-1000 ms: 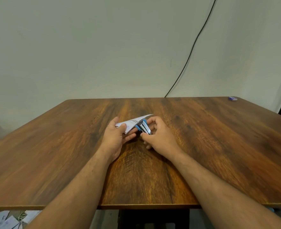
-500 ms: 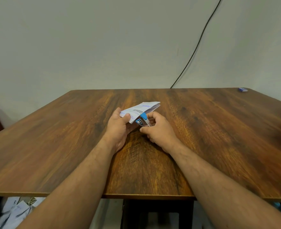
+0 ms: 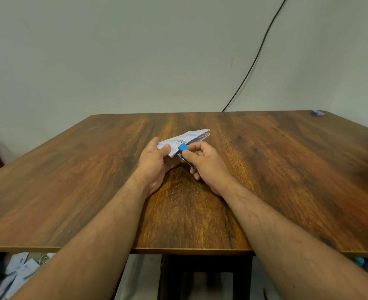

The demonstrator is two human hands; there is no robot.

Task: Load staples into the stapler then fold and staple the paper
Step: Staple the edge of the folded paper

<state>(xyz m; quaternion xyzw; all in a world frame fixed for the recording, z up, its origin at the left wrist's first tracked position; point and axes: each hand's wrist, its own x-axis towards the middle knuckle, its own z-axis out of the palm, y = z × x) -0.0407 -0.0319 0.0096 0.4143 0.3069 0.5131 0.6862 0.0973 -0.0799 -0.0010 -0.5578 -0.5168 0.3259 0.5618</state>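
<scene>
A folded white paper [image 3: 191,136] with blue and black print is held just above the middle of the wooden table [image 3: 287,169]. My left hand [image 3: 154,163] pinches its near left end, thumb on top. My right hand [image 3: 204,163] grips a small blue and metal stapler [image 3: 183,149]. The stapler's blue tip lies on the paper's near edge, right beside my left thumb. Most of the stapler's body is hidden in my right fist.
A small blue box [image 3: 318,113] lies at the table's far right corner. A black cable [image 3: 254,59] runs down the wall behind the table. Loose papers [image 3: 18,271] lie on the floor at the lower left, beyond the table's near edge.
The paper has turned flatter and now sticks out further to the right. The stapler's blue tip has moved up onto the paper's edge. The camera has tilted a little.
</scene>
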